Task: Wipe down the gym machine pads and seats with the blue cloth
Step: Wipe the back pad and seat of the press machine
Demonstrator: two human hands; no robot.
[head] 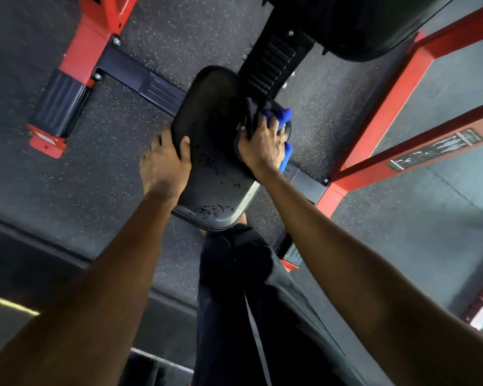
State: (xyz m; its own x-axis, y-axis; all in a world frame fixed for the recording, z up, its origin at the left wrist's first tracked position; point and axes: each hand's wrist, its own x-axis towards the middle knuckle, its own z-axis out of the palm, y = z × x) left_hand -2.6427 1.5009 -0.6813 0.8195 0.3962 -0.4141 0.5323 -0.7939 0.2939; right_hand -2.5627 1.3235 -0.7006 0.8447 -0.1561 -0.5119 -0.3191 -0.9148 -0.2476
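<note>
Dim, tilted wide-angle view; soft blur, with glare on the seat (221, 174).

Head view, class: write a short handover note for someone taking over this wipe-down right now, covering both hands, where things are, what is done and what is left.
Left hand: grips the left edge of the black seat, thumb on top, likely steadying it.
Right hand: holds the blue cloth against the seat's far right edge.
Done: cannot tell how much is already wiped; dark specks show on the seat's near half.
Left: probably the rest of the seat, then the large black pad above it, beside the red frame.
</note>
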